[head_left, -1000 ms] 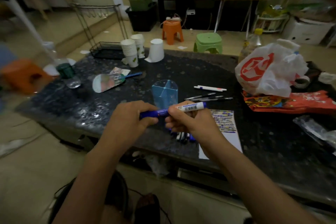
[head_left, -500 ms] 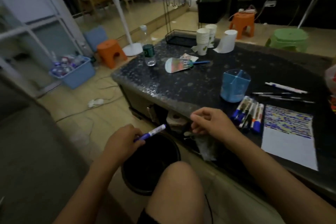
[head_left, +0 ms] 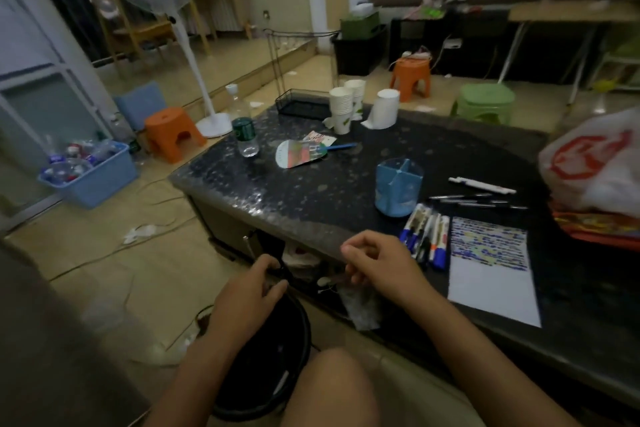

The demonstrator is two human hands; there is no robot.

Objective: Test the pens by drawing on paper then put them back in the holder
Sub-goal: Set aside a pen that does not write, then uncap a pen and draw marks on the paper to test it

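Observation:
A blue divided pen holder (head_left: 398,192) stands empty on the dark stone table (head_left: 311,191). Several blue and white markers (head_left: 427,236) lie in a row between it and the sheet of paper (head_left: 491,288), whose upper half is covered in coloured strokes. Farther back lie thin dark pens (head_left: 478,200) and a white pen (head_left: 481,185). My left hand (head_left: 247,295) hangs over a black bin (head_left: 263,364) on the floor, fingers loosely curled, holding nothing. A pale pen-like streak (head_left: 281,382) shows inside the bin. My right hand (head_left: 377,265) hovers loosely curled at the table's near edge, empty.
On the table's far side are stacked paper cups (head_left: 344,109), a paper roll (head_left: 384,109), a hand fan (head_left: 301,154), a small bottle (head_left: 246,137) and a wire tray (head_left: 304,104). A white and red plastic bag (head_left: 595,163) lies at the right. My knee (head_left: 332,388) is beside the bin.
The blue marker has left my left hand, which now hangs empty over the bin. A second ago both hands held that marker above the table. My view swung left and down.

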